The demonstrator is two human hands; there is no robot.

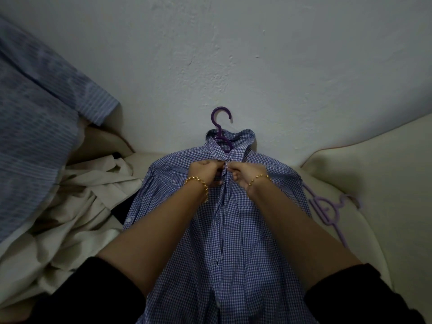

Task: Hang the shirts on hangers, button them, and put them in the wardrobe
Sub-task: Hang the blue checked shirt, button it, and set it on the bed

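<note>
Buttoning step: both hands (203,173) (241,174) pinch the blue-checked cotton shirt's (233,230) top placket (purple plastic hanger (220,130) already inside). Next, probably, the button below.

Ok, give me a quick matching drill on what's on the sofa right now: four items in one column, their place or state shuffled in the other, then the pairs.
Column 1
1. checked shirt
2. dark purple hanger
3. lilac hanger
4. striped shirt

Column 2
A. lies on the sofa at the right, no shirt on it
B. far left of the view
C. front pinched just below the collar by the left hand and right hand
D. hook pokes out of a collar

Pairs: 1-C, 2-D, 3-A, 4-B
</note>
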